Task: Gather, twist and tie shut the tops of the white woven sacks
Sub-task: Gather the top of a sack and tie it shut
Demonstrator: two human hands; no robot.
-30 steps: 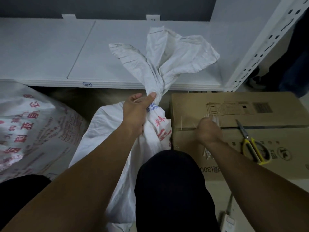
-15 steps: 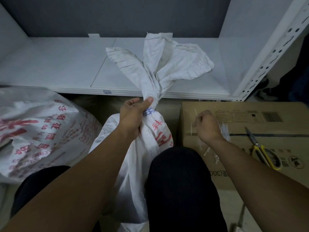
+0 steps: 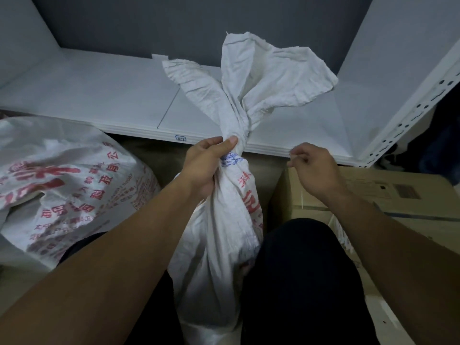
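Step in hand: tying. Gathering and twisting appear complete on the sack (image 3: 224,220), which stands upright at near centre, on the near side of the shelf (image 3: 99,103). My left hand (image 3: 206,165) is clamped round its twisted neck (image 3: 236,145), thumb across the front, fingers (image 3: 211,144) curled over it. The loose top (image 3: 261,83) flares out on the far side of the grip.

My right hand (image 3: 318,170) hovers to the right of the neck, apart from it, over the left end of the cardboard box (image 3: 398,195). Its fingertips are pinched together on what looks to be a thin pale strip (image 3: 290,157), though the strip is too small to identify with certainty.

Next move, as I judge it:
1. Carry the strip left to the neck.
2. Pass it round beside the left hand's grip.
3. Cinch it without easing the twist.

Count: two hands; two sacks, one held and a second sack (image 3: 62,183) lying at the left; one box; one shelf.
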